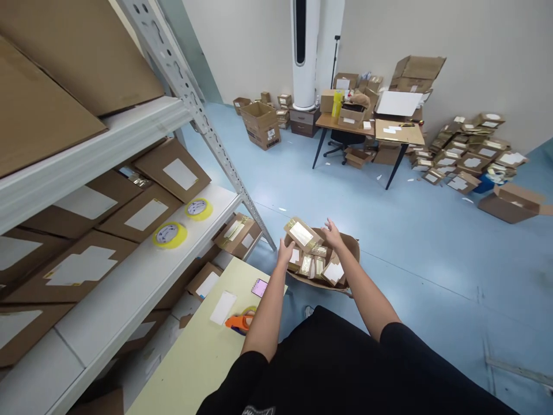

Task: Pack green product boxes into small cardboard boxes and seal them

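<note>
Both my arms reach forward over a large open carton (355, 251) on the floor, with several small taped parcels (318, 265) inside. My left hand (285, 252) grips the near left corner of a small cardboard box (301, 233) with a white label and clear tape. That box is tilted above the carton's left part. To its right, my right hand (332, 235) is above the carton, fingers apart, holding nothing I can see. A parcel with a white label (334, 272) lies in the carton below my right forearm.
A pale yellow table (203, 351) at my left bears an orange tape dispenser (237, 323) and a pink notepad (260, 287). A metal shelf (129, 271) holds cartons and yellow tape rolls (170, 235). Farther off are a cluttered desk (323, 121) and heaped parcels (470, 161).
</note>
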A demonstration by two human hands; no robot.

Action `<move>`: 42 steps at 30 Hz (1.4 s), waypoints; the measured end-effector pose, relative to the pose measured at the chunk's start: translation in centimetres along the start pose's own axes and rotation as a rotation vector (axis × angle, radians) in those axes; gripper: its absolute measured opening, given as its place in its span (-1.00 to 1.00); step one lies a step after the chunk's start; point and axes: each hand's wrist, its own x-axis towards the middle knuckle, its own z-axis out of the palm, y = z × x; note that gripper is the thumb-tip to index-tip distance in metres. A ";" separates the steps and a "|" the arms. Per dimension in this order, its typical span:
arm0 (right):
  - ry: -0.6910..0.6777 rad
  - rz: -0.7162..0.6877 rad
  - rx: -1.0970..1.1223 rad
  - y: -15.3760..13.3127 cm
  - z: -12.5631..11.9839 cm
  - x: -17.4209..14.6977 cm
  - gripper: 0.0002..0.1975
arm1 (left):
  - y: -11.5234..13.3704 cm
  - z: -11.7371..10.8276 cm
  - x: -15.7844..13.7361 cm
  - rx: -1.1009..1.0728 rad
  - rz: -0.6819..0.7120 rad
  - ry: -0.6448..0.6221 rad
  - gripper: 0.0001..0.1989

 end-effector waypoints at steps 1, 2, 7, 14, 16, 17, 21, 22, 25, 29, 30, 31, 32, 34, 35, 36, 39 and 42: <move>0.010 -0.024 0.019 -0.9 0.0 1.0 -0.26 | 0.4 -1.0 0.4 0.011 -0.032 0.064 -0.07; 0.012 -0.053 0.041 -1.6 0.2 1.8 -0.27 | 0.7 -2.1 0.5 0.013 -0.057 0.122 -0.12; -0.083 -0.129 0.115 -3.4 2.5 1.8 -0.37 | 0.7 -7.0 -1.2 -0.016 -0.053 0.275 -0.32; -0.271 -0.153 0.127 -5.4 9.2 -2.1 -0.49 | 0.5 -11.6 -5.8 -0.069 0.042 0.345 -0.34; -0.334 -0.186 0.110 -6.0 11.6 -3.5 -0.50 | 0.5 -13.4 -7.6 -0.063 0.080 0.363 -0.40; -0.365 -0.204 0.097 -6.2 12.9 -4.4 -0.50 | 0.6 -14.4 -8.6 -0.057 0.098 0.374 -0.44; -0.483 -0.303 0.043 -6.9 18.4 -8.6 -0.49 | 0.3 -18.9 -13.2 -0.052 0.122 0.437 -0.55; -0.513 -0.332 0.032 -7.1 19.9 -10.0 -0.49 | 0.2 -20.1 -14.4 -0.061 0.124 0.459 -0.56; -0.611 -0.398 -0.007 -7.4 24.2 -14.8 -0.50 | -0.5 -23.9 -18.3 -0.092 0.146 0.526 -0.58; -0.723 -0.431 -0.068 -7.2 29.5 -21.9 -0.51 | -2.2 -29.4 -24.1 -0.145 0.164 0.618 -0.59; -0.746 -0.437 -0.075 -7.0 30.7 -23.6 -0.51 | -2.9 -30.8 -25.6 -0.160 0.161 0.642 -0.60; -0.765 -0.444 -0.079 -6.7 31.9 -25.1 -0.52 | -3.7 -32.1 -27.2 -0.172 0.154 0.667 -0.60; -0.782 -0.450 -0.082 -6.4 32.9 -26.6 -0.53 | -4.5 -33.4 -28.7 -0.182 0.147 0.692 -0.61; -0.805 -0.462 -0.092 -5.8 34.8 -29.3 -0.54 | -6.4 -35.5 -31.5 -0.192 0.127 0.738 -0.61; -0.811 -0.468 -0.100 -5.4 35.5 -30.5 -0.55 | -7.4 -36.3 -32.7 -0.194 0.112 0.757 -0.62; -0.814 -0.472 -0.110 -5.0 36.1 -31.6 -0.56 | -8.4 -37.0 -33.9 -0.196 0.096 0.775 -0.62; -0.807 -0.479 -0.154 -3.7 36.9 -34.3 -0.57 | -10.9 -38.0 -36.7 -0.211 0.048 0.800 -0.63; -0.787 -0.512 -0.248 -2.1 36.5 -35.5 -0.56 | -12.5 -37.7 -38.4 -0.222 0.018 0.794 -0.64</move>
